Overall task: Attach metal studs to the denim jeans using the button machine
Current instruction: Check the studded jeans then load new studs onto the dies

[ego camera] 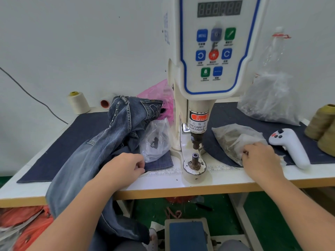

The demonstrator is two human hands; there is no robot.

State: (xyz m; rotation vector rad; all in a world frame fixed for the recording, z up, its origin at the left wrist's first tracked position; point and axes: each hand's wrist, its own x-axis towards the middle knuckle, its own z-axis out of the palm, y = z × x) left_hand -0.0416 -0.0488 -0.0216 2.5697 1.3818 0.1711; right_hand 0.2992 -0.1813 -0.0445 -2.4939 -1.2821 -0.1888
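Observation:
The white button machine (213,60) stands at the table's middle, its lower die (195,157) bare on the base arm. Faded denim jeans (101,147) lie heaped left of the machine and hang over the table's front edge. My left hand (125,165) rests on the jeans with fingers curled into the cloth near a dark denim patch. Right of the machine, my right hand (259,156) has its fingers curled at the mouth of a clear plastic bag of metal studs (233,140). What the fingertips hold is hidden.
A second small clear bag (155,142) lies beside the machine column, with a pink bag (159,93) behind. A white handheld controller (290,145), larger plastic bag (270,100), bottle (275,48) and thread cones (322,127) crowd the right; cream thread cones (78,102) stand back left. A foot pedal (187,234) sits below.

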